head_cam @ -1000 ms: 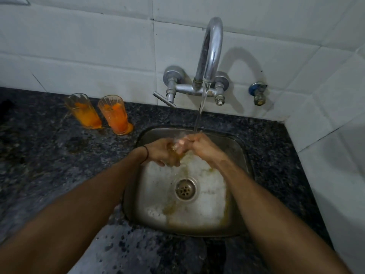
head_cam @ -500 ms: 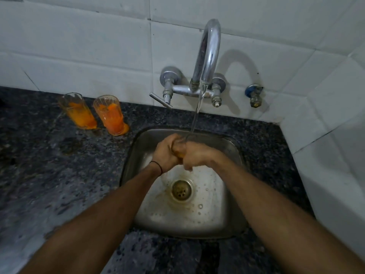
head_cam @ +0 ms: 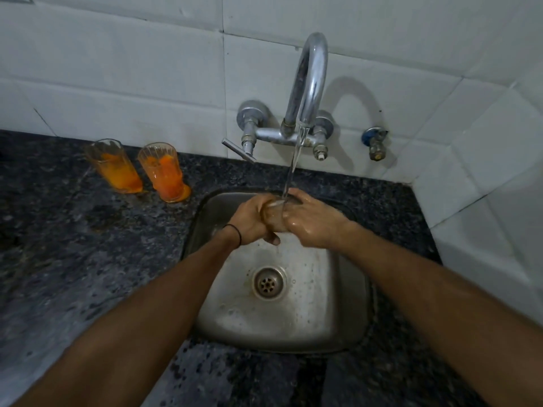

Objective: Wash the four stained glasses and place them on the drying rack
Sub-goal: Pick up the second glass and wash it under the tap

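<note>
Over the far half of the sink (head_cam: 293, 327), under the running tap (head_cam: 311, 83): one glass (head_cam: 274, 214) held roughly sideways between both hands. Left hand (head_cam: 249, 221): grip closed round the glass's left end, fingers curled beneath. Right hand (head_cam: 311, 221), wet: grip closed round the right end, thumb on top. The water stream (head_cam: 293, 165) lands where glass and right hand meet. Thin dark band (head_cam: 235, 230) on the left wrist. Drain (head_cam: 268, 283) nearer, mid-basin. On the dark speckled surface (head_cam: 73, 245), far left of the sink, two more stand upright side by side: left stained glass (head_cam: 113, 165), right stained glass (head_cam: 164, 173), both orange inside.
</note>
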